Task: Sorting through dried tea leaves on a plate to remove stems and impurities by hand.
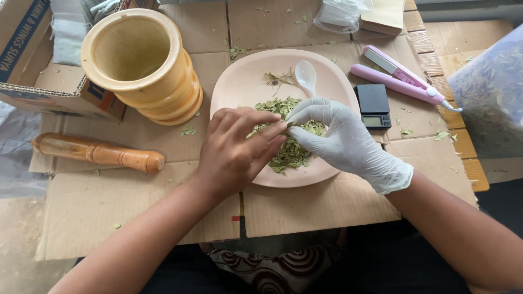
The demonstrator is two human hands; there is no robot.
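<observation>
Bare left hand (pixel 234 152) and white-gloved right hand (pixel 332 133) met fingertips pinched together on one dried green leaf (pixel 287 124) over the pale pink round plate (pixel 239 81), apparently sorting leaves.

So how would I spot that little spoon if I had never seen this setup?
Find the big pale pink plate in the middle of the cardboard, where both hands work a pile of dried green leaves. The white plastic spoon lies at the plate's far side, just beyond the gloved right hand. It is the only white utensil on the plate.
</observation>
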